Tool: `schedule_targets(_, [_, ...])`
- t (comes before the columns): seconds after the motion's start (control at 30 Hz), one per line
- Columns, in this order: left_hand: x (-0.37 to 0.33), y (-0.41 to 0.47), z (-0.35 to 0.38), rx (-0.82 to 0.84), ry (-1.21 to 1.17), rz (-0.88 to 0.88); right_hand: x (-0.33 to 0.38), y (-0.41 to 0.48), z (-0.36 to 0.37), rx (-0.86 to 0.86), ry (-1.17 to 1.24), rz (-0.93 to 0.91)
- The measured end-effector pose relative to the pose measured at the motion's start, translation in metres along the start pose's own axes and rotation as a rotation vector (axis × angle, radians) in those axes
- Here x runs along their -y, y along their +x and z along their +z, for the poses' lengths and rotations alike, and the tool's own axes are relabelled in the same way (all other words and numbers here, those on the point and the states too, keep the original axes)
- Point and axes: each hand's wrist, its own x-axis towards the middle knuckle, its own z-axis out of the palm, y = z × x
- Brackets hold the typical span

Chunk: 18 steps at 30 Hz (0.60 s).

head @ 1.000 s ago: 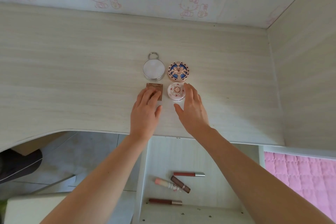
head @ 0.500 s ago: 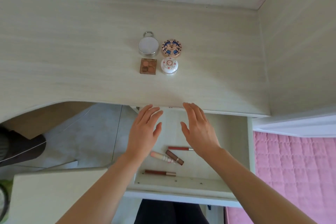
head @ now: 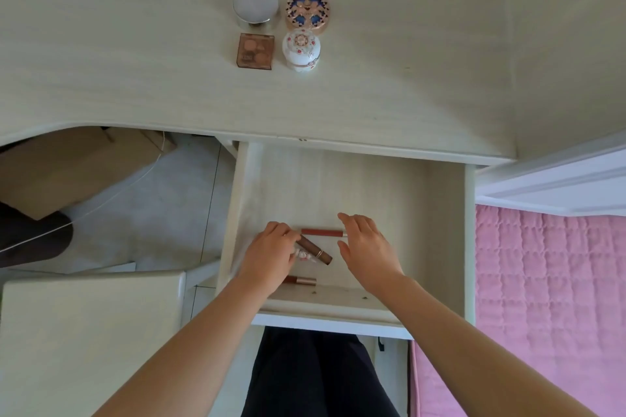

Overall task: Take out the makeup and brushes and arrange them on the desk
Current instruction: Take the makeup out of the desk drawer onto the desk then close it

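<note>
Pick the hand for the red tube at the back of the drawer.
Right. The right hand hovers open, its fingers at the capped end of the red tube. The left hand is curled down over the pink tube.

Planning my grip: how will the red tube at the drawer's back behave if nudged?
The red tube looks slim and round, so it would likely roll on the flat drawer floor. It seems rigid and small, so probably light and easy to pinch.

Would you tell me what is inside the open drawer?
In the drawer: a red tube, a dark brown tube, a pale pink tube and a front tube. The left hand covers parts of the last two.
</note>
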Motion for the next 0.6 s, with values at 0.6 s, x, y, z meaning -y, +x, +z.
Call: schedule_targets(0.6, [0.012, 0.022, 0.037, 0.081, 0.156, -0.020, -0.024, 0.028, 0.064, 0.081, -0.223, 0.008])
